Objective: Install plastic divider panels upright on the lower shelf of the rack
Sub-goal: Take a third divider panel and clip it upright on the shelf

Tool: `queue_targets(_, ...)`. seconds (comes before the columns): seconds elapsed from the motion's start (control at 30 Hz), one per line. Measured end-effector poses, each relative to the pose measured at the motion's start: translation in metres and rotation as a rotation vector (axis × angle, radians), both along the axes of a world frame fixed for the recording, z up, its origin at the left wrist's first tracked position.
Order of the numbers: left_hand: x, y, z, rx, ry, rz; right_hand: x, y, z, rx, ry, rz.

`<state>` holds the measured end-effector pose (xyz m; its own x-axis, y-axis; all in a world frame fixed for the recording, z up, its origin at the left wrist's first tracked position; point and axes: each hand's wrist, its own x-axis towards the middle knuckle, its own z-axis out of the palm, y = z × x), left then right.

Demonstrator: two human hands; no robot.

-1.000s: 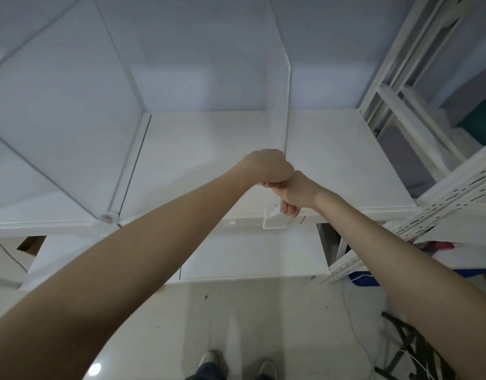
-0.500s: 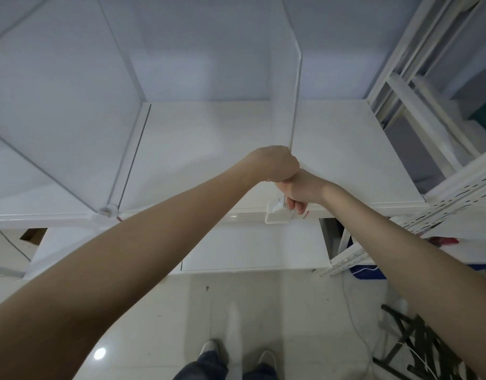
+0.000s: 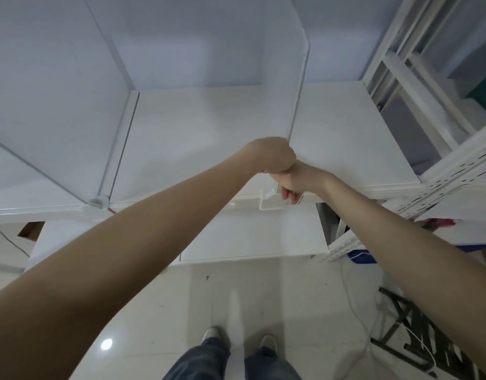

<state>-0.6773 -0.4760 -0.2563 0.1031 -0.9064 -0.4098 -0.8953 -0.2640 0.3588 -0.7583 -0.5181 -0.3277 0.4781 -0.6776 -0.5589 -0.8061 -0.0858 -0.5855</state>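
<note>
While both fists, left hand [image 3: 274, 156] and right hand [image 3: 292, 183], clench its front edge, the clear divider panel [image 3: 287, 78] stands upright on the glossy white shelf [image 3: 346, 149].

The left hand [image 3: 274, 156] hid the divider panel [image 3: 284, 86]'s lower front corner; its top ran off the frame at twelve o'clock. The right hand [image 3: 292, 182]'s fingertips curled behind the white clip [image 3: 272, 201], their grip unreadable. At five o'clock, a black frame [image 3: 417, 338] was cut off.

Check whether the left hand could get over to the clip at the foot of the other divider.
Probably yes: the left hand is closed on the right divider, but bare shelf lies between it and the clip.
</note>
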Motion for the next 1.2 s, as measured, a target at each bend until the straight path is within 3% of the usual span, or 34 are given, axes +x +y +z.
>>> queue_targets(0.13,-0.003,-0.003,-0.013,0.013,-0.146,-0.203,-0.001,-0.007,-0.022,0.001,0.108,0.020)
queue_targets(0.53,-0.005,-0.003,-0.006,0.060,-0.070,-0.042,0.001,-0.010,-0.026,-0.009,0.099,0.010)
queue_targets(0.83,0.008,0.004,-0.037,-0.055,0.105,0.092,-0.003,0.002,-0.015,0.051,-0.061,0.004)
queue_targets(0.93,0.020,0.017,-0.051,-0.027,0.190,0.087,-0.018,0.001,-0.026,0.047,-0.154,-0.135)
queue_targets(1.07,0.033,0.034,-0.074,0.138,0.383,0.220,-0.049,0.008,-0.037,0.109,-0.335,-0.380)
queue_targets(1.2,0.036,0.048,-0.101,0.325,0.629,0.445,-0.060,0.023,-0.056,0.280,-0.318,-0.556)
